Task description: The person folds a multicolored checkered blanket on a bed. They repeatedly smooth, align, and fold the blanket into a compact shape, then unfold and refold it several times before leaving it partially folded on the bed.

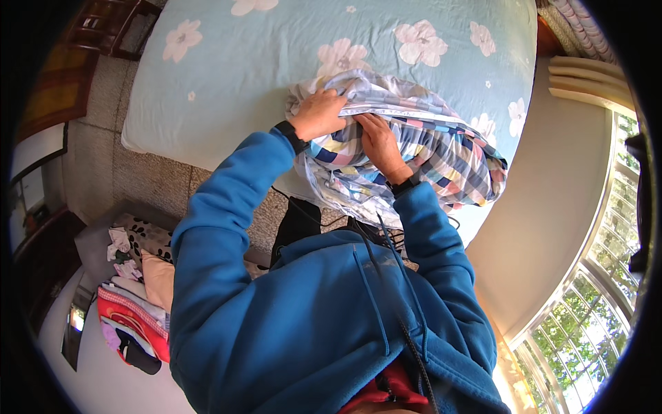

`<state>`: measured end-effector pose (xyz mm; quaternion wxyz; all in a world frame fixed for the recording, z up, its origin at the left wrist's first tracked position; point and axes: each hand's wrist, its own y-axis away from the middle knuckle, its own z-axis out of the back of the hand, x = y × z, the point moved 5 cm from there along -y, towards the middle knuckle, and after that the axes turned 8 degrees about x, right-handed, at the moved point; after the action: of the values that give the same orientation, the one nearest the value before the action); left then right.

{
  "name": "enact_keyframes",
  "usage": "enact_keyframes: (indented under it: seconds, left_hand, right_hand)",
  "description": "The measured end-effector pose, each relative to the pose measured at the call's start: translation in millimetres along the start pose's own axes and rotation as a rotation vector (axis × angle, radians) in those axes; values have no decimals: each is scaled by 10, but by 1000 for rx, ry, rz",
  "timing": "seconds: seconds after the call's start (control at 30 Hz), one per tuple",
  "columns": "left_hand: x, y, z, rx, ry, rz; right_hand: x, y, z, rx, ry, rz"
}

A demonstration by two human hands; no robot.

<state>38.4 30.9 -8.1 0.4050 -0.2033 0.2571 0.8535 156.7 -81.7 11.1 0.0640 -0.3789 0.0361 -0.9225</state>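
A checked duvet cover (448, 153) in blue, pink, white and yellow lies bunched near the front edge of the bed. Along its upper part a paler side of the cloth shows, bordered by a white edge. My left hand (318, 114) is closed on the cloth at the left end of that edge, fingers curled over it. Just to the right, my right hand (383, 146) pinches the same edge, its fingertips partly hidden in the folds. Some of the cover hangs over the bed's front edge toward me.
A light blue fitted sheet with white flowers (241, 69) covers the bed. Barred windows (586, 310) line the right side, with a curtain (586, 83) beyond. At lower left stands a grey sofa (103, 238) with folded clothes (134, 317). Dark cables (296, 203) hang before me.
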Motion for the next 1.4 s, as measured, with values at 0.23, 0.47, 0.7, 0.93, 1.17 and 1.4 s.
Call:
enact_keyframes:
  seconds: [0.23, 0.47, 0.7, 0.93, 1.17, 1.4]
  left_hand:
    - [112, -156, -68, -163, 224, -9]
    - [167, -256, -120, 105, 478, 89]
    - [12, -121, -211, 196, 924, 63]
    - [-262, 242, -68, -293, 626, -149]
    - [-355, 307, 38, -599, 377, -188]
    - [-216, 272, -5, -436, 796, -115]
  right_hand:
    - [-135, -20, -18, -18, 1, -34]
    - [-158, 6, -40, -20, 80, 55]
    - [-527, -187, -436, 55, 290, 71]
    - [-1131, -258, -780, 539, 271, -224]
    - [-833, -394, -538, 694, 357, -406]
    - [-1080, -359, -500, 785, 213, -518]
